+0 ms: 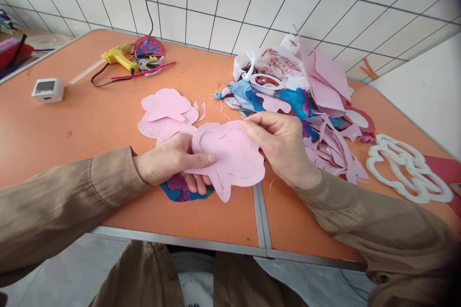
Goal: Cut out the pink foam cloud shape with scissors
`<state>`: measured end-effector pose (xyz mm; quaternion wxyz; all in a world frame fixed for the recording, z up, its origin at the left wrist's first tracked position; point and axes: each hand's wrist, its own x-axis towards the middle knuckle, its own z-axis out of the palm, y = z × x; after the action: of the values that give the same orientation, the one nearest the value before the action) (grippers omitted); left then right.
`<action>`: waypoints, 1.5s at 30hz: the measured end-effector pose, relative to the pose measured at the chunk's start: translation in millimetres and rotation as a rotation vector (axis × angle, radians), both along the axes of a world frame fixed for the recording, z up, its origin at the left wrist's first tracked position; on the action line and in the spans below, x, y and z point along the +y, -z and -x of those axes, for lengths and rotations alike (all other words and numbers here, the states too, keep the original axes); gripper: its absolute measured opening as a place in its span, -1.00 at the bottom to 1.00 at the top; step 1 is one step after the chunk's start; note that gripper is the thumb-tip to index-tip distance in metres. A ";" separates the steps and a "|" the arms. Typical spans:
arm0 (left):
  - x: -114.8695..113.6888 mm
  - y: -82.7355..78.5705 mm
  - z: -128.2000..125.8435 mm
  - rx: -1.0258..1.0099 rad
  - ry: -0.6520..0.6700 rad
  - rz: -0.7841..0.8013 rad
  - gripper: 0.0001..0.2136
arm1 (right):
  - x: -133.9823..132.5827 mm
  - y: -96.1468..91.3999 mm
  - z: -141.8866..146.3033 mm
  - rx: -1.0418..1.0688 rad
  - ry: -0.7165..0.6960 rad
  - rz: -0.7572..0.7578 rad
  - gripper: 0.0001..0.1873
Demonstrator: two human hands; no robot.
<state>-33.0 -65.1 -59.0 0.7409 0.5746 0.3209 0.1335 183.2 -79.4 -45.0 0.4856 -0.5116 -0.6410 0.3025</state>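
A pink cloud-shaped cutout [237,156] with a pointed tail is held up over the table between both hands. A smaller curved outline shows inside its scalloped edge. My left hand [176,160] grips its left side, thumb on top and fingers underneath. My right hand [279,144] pinches the upper right edge between thumb and fingers. More pink cloud cutouts [166,104] lie in a loose pile behind my left hand. Below the held piece, a blue and purple patterned piece [180,191] is partly covered by my left hand.
A yellow glue gun [120,59] with a cord lies at the back left, near a white box [48,90]. Fabric, a plastic bag [277,64] and pink scraps [333,151] are heaped right of centre. White cloud outlines [405,168] lie at the far right.
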 end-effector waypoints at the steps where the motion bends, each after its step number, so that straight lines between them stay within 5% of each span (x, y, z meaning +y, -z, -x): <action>1: -0.1 -0.6 -0.3 -0.007 -0.006 0.018 -0.55 | 0.3 0.3 -0.2 -0.006 0.010 -0.008 -0.82; 6: -0.9 -3.5 -2.1 -0.025 -0.040 0.091 -0.60 | 0.7 2.8 -1.9 -0.023 0.039 -0.018 -0.83; 16: -0.3 -2.0 -1.6 -0.132 -0.090 0.203 -0.34 | 2.3 3.3 -2.3 0.038 0.073 -0.036 -0.82; 26: -2.4 0.0 -2.3 -0.107 -0.103 0.125 -0.59 | 3.3 6.1 -1.9 -0.018 0.071 -0.060 -0.79; 45: -7.6 -2.8 -4.4 -0.054 -0.099 0.000 -0.54 | 2.2 9.1 1.1 -0.023 0.088 -0.099 -0.80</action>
<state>-28.5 -72.7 -56.1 0.7417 0.5544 0.3286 0.1856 182.1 -77.2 -54.1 0.5160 -0.5179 -0.6376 0.2429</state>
